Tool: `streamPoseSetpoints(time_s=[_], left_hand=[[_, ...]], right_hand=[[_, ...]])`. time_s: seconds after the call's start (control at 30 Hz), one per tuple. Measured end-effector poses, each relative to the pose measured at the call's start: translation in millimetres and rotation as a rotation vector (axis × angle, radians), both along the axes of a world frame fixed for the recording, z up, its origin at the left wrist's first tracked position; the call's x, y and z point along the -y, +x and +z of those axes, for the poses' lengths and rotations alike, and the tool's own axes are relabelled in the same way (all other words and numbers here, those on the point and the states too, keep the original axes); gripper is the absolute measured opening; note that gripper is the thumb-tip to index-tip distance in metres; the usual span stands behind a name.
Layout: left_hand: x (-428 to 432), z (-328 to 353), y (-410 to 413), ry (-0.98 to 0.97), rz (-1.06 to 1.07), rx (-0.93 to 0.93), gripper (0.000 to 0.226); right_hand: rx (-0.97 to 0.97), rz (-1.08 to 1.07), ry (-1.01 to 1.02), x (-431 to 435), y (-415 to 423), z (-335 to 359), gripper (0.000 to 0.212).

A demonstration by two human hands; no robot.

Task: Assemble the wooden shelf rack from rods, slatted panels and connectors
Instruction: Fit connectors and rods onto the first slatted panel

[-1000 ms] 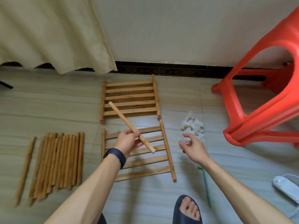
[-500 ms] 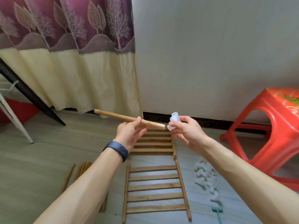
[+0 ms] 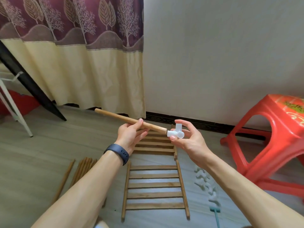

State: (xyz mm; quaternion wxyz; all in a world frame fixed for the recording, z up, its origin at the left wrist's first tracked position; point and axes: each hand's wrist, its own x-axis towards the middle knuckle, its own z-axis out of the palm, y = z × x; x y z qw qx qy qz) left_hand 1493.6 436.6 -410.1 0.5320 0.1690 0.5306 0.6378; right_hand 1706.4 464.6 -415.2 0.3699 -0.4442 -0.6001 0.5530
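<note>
The left hand holds a round, light-brown wooden rod raised above the floor. Its fingers are curled round the rod near the right end, thumb on top. The rod slopes down to the right.

The right hand pinches a white plastic three-way connector between thumb and fingers, the rest loosely spread. The rod's tip meets one socket mouth of the connector; whether it is inside cannot be told.

Two slatted wooden panels lie flat on the floor below the hands. A bundle of spare wooden rods lies to their left and a pile of white connectors to their right. A red plastic stool stands beside the pile.
</note>
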Motion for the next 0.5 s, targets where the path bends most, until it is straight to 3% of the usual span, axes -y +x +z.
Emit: streamPoseSetpoints(time_s=[0.13, 0.27, 0.5], left_hand=[[1, -3, -3, 0.012, 0.004, 0.007, 0.023], [3, -5, -4, 0.004, 0.017, -0.014, 0.026], [9, -4, -8, -0.007, 0.04, -0.028, 0.032]], right_hand=[[0.026, -0.004, 0.025, 0, -6, -4, 0.057], [-0.107, -0.082, -0.192, -5, -13, -5, 0.052], [-0.341, -0.006, -0.487, -8, -16, 1, 0.05]])
